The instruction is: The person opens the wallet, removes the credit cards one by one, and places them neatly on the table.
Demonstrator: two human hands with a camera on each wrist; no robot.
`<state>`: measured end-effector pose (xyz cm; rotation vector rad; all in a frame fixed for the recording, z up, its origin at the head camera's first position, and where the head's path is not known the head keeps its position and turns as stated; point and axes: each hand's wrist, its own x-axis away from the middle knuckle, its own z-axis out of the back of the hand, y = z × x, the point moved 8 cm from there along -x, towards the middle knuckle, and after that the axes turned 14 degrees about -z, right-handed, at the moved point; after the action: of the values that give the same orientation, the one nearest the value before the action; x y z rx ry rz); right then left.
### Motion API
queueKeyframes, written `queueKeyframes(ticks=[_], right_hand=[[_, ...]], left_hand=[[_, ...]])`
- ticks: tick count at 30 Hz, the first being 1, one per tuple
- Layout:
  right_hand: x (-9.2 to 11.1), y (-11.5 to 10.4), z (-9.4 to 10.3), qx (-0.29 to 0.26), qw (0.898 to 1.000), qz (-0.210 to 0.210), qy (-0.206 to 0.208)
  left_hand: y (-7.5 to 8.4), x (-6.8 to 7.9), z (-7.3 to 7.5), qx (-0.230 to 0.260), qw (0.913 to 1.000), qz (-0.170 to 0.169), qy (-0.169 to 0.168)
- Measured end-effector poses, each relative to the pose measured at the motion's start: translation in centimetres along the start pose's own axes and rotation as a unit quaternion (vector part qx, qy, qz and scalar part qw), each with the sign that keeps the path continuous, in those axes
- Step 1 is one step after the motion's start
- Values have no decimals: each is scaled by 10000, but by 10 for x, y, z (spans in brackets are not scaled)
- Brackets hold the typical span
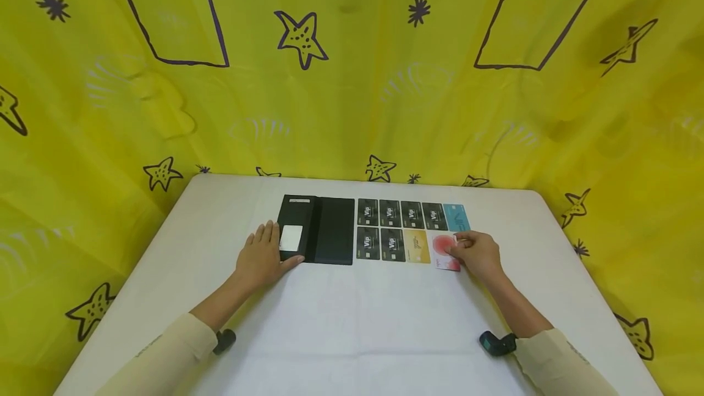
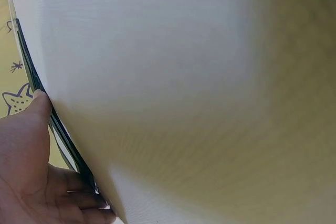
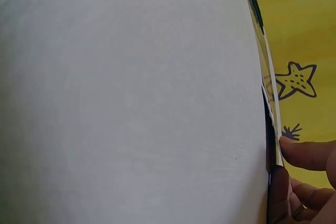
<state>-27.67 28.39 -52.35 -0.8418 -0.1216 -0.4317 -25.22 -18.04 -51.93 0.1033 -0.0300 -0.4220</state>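
Note:
A black card holder (image 1: 337, 231) lies spread flat on the table, with a white card (image 1: 290, 238) in its left half. My left hand (image 1: 263, 256) rests along the holder's left edge, fingers straight and thumb on its lower edge; the left wrist view shows that thumb (image 2: 41, 106) against the thin dark edge. My right hand (image 1: 477, 254) pinches a white card with a red-pink pattern (image 1: 443, 252) by its right side. In the right wrist view that card (image 3: 270, 111) is edge-on and slightly raised at one end.
Two rows of cards lie right of the holder: several black Vip cards (image 1: 390, 214), a blue card (image 1: 456, 217) ending the upper row, and a yellow card (image 1: 417, 246) in the lower. The white table (image 1: 341, 322) backs onto a yellow patterned curtain (image 1: 352, 102).

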Motion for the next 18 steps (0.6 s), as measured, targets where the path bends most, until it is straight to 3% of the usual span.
queueKeyframes(ticks=[18], right_hand=[[6, 1, -3, 46, 9998, 121, 151]], left_hand=[[1, 1, 2, 19, 10000, -19, 12]])
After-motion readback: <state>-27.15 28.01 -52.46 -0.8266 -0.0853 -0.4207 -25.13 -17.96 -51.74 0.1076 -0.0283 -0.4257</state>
